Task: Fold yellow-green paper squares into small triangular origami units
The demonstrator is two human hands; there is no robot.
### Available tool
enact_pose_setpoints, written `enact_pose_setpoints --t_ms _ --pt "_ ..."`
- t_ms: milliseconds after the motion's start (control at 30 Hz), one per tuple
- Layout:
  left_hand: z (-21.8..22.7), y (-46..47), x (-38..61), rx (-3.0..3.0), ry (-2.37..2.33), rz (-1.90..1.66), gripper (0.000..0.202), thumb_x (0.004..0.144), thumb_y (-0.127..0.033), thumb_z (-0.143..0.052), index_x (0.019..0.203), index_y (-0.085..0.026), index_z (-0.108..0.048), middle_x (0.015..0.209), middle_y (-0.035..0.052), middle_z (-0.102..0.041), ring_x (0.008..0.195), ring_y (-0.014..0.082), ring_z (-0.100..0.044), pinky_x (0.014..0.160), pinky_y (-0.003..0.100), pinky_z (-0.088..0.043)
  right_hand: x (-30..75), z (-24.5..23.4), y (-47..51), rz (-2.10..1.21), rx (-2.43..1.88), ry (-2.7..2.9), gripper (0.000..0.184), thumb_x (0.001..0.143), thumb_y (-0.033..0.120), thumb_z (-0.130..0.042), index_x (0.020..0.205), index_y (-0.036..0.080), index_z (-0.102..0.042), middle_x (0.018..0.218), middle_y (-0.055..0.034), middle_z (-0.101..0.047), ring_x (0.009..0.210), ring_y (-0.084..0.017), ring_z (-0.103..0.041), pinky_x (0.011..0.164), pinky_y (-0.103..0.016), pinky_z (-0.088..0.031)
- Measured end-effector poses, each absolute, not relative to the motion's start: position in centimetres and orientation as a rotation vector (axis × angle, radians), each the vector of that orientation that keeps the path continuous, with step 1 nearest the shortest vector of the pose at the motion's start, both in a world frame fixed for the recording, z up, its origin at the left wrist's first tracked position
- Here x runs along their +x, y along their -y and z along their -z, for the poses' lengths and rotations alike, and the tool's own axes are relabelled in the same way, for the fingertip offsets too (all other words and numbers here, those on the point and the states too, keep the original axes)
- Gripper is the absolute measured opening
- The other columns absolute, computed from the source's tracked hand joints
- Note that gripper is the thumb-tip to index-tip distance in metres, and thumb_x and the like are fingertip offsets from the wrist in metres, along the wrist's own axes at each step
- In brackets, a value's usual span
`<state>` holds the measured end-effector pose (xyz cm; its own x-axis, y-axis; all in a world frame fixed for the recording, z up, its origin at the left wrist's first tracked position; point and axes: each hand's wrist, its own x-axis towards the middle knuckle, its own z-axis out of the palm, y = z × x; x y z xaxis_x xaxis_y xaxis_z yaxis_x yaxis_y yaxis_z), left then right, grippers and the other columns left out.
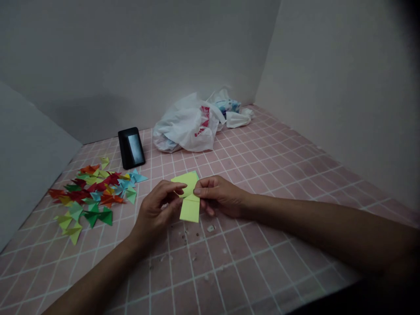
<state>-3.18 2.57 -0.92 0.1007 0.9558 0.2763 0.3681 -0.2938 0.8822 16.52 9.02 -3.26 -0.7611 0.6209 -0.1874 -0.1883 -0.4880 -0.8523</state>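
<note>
I am pinching the yellow paper (189,209) at its fold with left hand (154,213) and right hand (219,197), mid tiled floor (262,245); squaring edges before pressing, I judge, is wisest.

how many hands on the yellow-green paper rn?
2. The left hand pinches the yellow-green paper at its left edge, the right hand at its right edge, both near the fold. No other hands in view.

left hand (156,211) is seen bare | right hand (219,197) is seen bare | both forearms (311,223) are left uncovered throughout
</note>
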Motion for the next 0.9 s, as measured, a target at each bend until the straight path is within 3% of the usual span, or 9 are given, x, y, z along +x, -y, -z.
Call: enact_pose_setpoints --t_ms 167,267,367,467,600,900 --pt "0.3 -2.2 -2.9 2.059 -1.188 -1.253 0.014 0.085 -0.012 -0.067 0.084 -0.024 -0.074 0.087 0.0038 -0.069 0.084 0.0177 -0.064 0.077 0.029 -0.048 16.4 3.3 -8.4 -2.249 -0.601 1.410 0.030 0.089 0.040 -0.065 0.074 0.015 -0.057 0.053 0.0038 -0.058 0.040 -0.007 -0.052 0.039 -0.018 -0.040" --pt "0.3 -2.0 -2.6 1.770 -1.274 -1.221 0.009 0.086 -0.018 -0.067 0.078 -0.021 -0.070 0.081 0.0018 -0.067 0.077 0.0156 -0.062 0.071 0.027 -0.046 16.6 2.9 -8.2 -1.948 -0.647 1.557 0.039 0.097 0.050 -0.051 0.081 0.015 -0.058 0.058 0.0029 -0.057 0.044 -0.007 -0.050 0.042 -0.018 -0.038" --pt "0.7 -2.0 -2.3 1.407 -1.291 -1.079 0.011 0.085 -0.027 -0.069 0.076 -0.019 -0.068 0.072 -0.0008 -0.064 0.065 0.0125 -0.057 0.061 0.024 -0.042 16.7 2.7 -8.3 -1.815 -0.606 1.548 0.036 0.092 0.053 -0.059 0.090 0.017 -0.057 0.068 0.0032 -0.057 0.051 -0.007 -0.050 0.047 -0.019 -0.038" --pt "1.1 -2.0 -2.0 1.247 -1.280 -0.966 0.018 0.081 -0.032 -0.073 0.072 -0.018 -0.068 0.066 -0.0009 -0.064 0.061 0.0120 -0.055 0.060 0.024 -0.041 16.5 2.6 -8.2 -1.807 -0.625 1.536 0.034 0.077 0.042 -0.078 0.088 0.017 -0.057 0.072 0.0034 -0.058 0.058 -0.008 -0.052 0.052 -0.020 -0.039" --pt "1.2 -2.1 -1.7 1.150 -1.277 -0.957 0.020 0.081 -0.036 -0.073 0.078 -0.017 -0.070 0.066 0.0005 -0.067 0.062 0.0133 -0.058 0.063 0.025 -0.044 16.3 3.0 -8.0 -1.877 -0.719 1.542 0.022 0.083 0.036 -0.068 0.085 0.018 -0.056 0.063 0.0048 -0.055 0.051 -0.008 -0.049 0.049 -0.020 -0.036" --pt "1.6 -2.2 -1.9 1.000 -1.212 -0.974 0.015 0.079 -0.031 -0.073 0.075 -0.017 -0.070 0.060 -0.0002 -0.068 0.055 0.0109 -0.059 0.058 0.022 -0.045 16.5 3.0 -7.9 -1.792 -0.654 1.577 0.010 0.081 0.019 -0.060 0.091 0.020 -0.061 0.065 0.0063 -0.054 0.049 -0.007 -0.049 0.048 -0.020 -0.037"
